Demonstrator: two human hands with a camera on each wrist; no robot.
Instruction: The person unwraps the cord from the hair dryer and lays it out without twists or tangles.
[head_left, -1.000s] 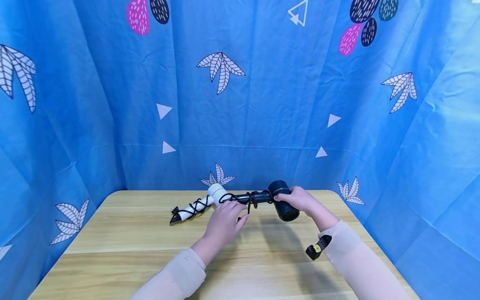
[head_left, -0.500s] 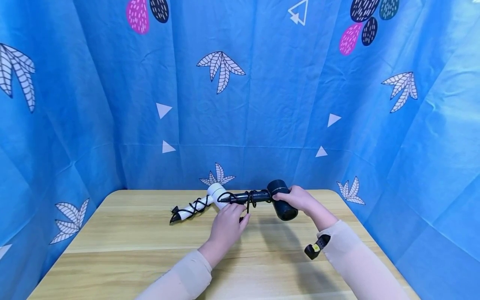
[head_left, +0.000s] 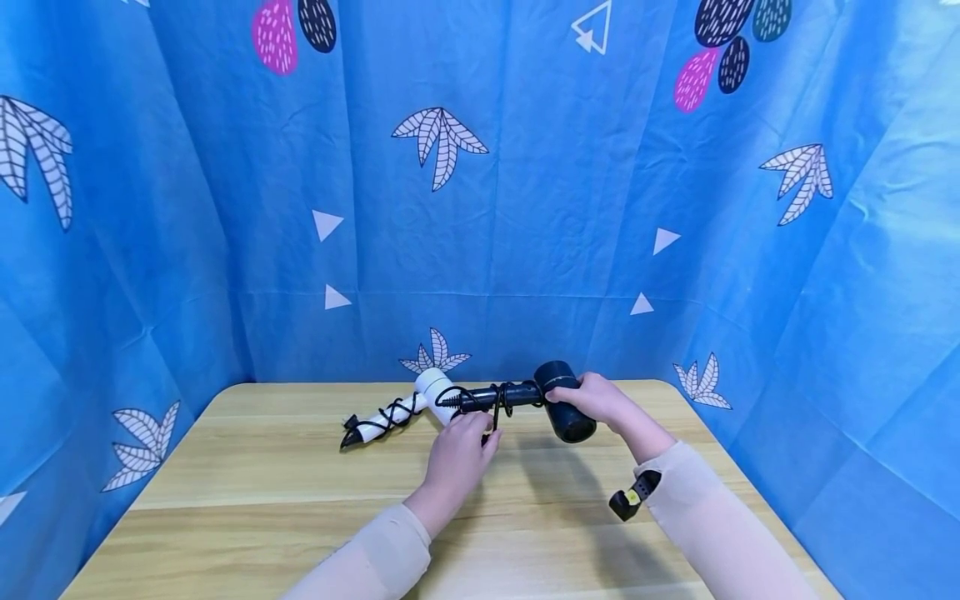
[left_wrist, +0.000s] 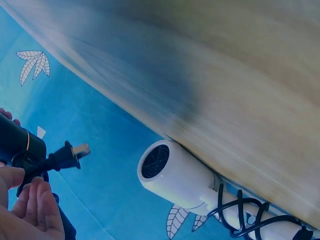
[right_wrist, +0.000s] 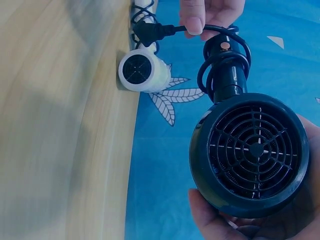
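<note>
My right hand (head_left: 596, 396) grips the barrel of a black hair dryer (head_left: 570, 421), holding it above the table with its handle pointing left. Its ringed rear grille (right_wrist: 256, 150) faces the right wrist camera. A black cord (right_wrist: 245, 47) winds loosely round the handle. Between thumb and fingers, my left hand (head_left: 457, 454) pinches this cord just behind its two-pin plug (left_wrist: 65, 156), close to the handle's lower end. A white hair dryer (head_left: 433, 385) lies behind on the table, its own black cord (left_wrist: 240, 210) wrapped round the handle.
The light wooden table (head_left: 285, 517) ends at a blue patterned curtain (head_left: 525, 250) on the back and both sides. The white dryer sits near the table's back edge. A black strap device (head_left: 636, 493) hangs at my right wrist.
My left hand has shifted slightly right and toward me, uncovering the handle's ribbed cord end. The right hand and black hair dryer stay almost where they were; the white one has not moved.
</note>
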